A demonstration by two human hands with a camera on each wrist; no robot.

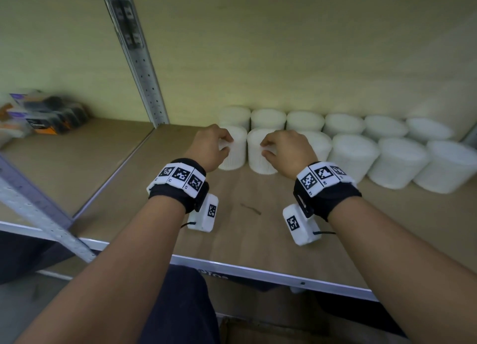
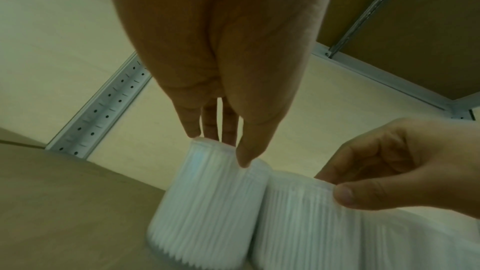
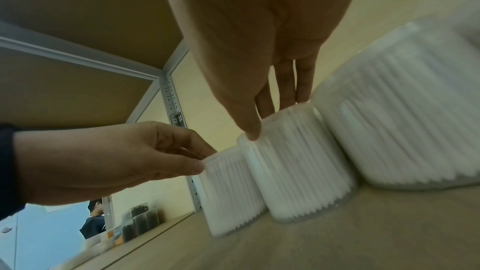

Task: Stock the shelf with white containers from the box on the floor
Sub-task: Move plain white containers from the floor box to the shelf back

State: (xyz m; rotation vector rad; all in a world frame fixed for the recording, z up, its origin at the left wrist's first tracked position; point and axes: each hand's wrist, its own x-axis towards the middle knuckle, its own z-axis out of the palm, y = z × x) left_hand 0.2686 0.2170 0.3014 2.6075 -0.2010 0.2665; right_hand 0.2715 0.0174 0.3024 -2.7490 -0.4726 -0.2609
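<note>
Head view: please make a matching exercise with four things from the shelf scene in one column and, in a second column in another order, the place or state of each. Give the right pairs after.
Things
1. left hand
2. right hand
3. dark packages
4. metal upright

Place or state
A. stands between the two shelf bays
B. lie in the bay to the left
C. pinches the top of the leftmost front container
D. pinches the top of the second front container

Pairs: 1-C, 2-D, 3-B, 4-A
</note>
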